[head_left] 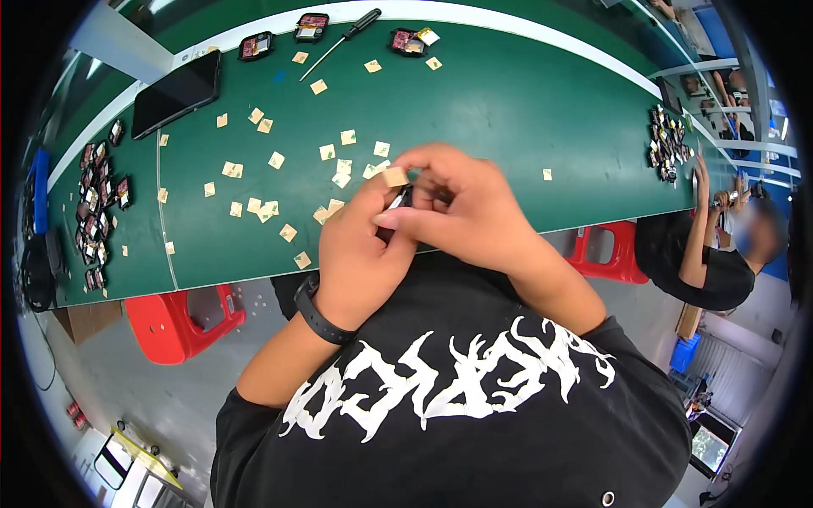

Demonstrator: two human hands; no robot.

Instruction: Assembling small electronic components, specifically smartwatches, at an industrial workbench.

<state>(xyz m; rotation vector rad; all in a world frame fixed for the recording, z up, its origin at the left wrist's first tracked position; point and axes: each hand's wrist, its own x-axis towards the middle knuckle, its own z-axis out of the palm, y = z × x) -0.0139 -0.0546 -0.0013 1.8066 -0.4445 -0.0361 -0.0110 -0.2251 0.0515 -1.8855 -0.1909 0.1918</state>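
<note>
Both my hands meet over the near edge of the green table. My left hand (360, 254) is closed around a small black device (401, 201), mostly hidden between my fingers. Bent over it from the right, my right hand (470, 203) has its thumb pressed against the device and its fingers curled. A beige square of backing paper (395, 177) shows at the fingertips; which hand pins it cannot be made out. Similar loose paper squares (343, 166) are scattered on the table just beyond my left hand.
Black-cased circuit units crowd the table's left end (95, 203) and right end (669, 148). At the back lie a screwdriver (362, 25), several more units (312, 27) and a black tablet-like slab (178, 93). Red stools (174, 326) stand below. A co-worker (703, 254) sits at right.
</note>
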